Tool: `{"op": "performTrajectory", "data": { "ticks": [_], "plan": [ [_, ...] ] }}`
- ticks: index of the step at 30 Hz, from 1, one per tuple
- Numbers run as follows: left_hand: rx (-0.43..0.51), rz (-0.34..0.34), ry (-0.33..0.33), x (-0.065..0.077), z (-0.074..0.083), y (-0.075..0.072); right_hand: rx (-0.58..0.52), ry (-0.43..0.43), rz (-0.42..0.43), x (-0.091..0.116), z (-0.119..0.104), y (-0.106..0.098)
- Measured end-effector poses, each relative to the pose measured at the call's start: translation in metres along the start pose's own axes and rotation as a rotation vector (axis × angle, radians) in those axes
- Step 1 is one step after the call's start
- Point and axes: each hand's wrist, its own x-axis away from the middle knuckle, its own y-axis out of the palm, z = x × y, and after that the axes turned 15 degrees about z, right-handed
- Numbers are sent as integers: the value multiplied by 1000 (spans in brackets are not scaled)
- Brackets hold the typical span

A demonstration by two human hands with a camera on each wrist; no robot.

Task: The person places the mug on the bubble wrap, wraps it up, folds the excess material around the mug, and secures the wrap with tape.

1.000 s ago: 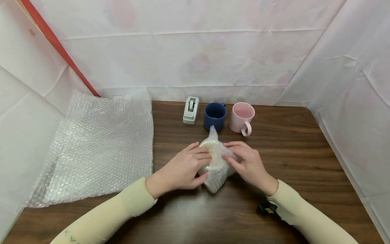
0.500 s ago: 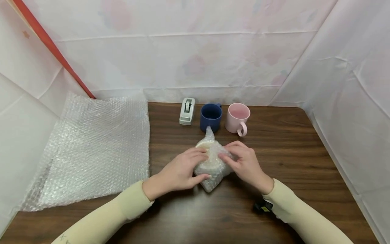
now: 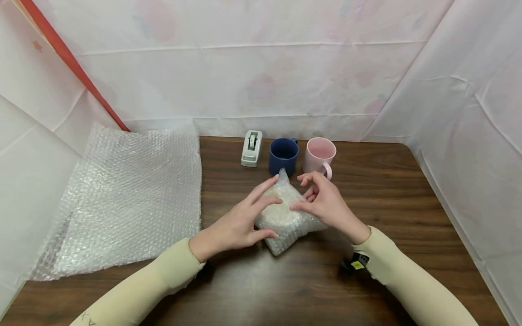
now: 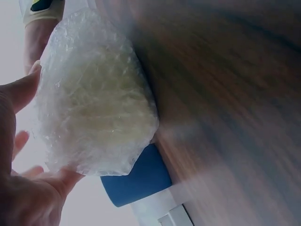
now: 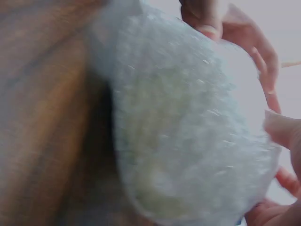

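A bundle of bubble wrap (image 3: 281,217) with something pale yellowish inside lies on the table between the two hands; the wrap hides what the inner thing is. My left hand (image 3: 238,222) rests its spread fingers and thumb along the bundle's left side and top. At the upper right, my right hand (image 3: 328,203) has its thumb by the wrap, with the forefinger raised apart from it and the other fingers bent. In the left wrist view, the bundle (image 4: 99,99) stands in front of the blue mug (image 4: 138,176).
Behind the bundle stand a blue mug (image 3: 283,156) and a pink mug (image 3: 319,154), close together. A white tape dispenser (image 3: 251,148) is left of them. A large bubble wrap sheet (image 3: 134,199) covers the left of the wooden table (image 3: 387,194). Cloth walls enclose it.
My left fingers have spread wider, the forefinger reaching toward the bundle's far tip. The right hand has lifted its fingers off the wrap's folded flap, which now lies flatter across the top.
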Motion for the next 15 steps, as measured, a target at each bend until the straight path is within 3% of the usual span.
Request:
{"op": "performTrajectory", "data": {
  "ticks": [5,9,15],
  "plan": [
    [-19,-62,130,-3,0,0,166,124,-142,-18,-10,-2],
    [-13,-49,183,-4,-1,0,267,125,-263,-34,-16,1],
    [-105,-102,236,0,-3,1,258,124,-317,-39,-16,1]
  ]
}}
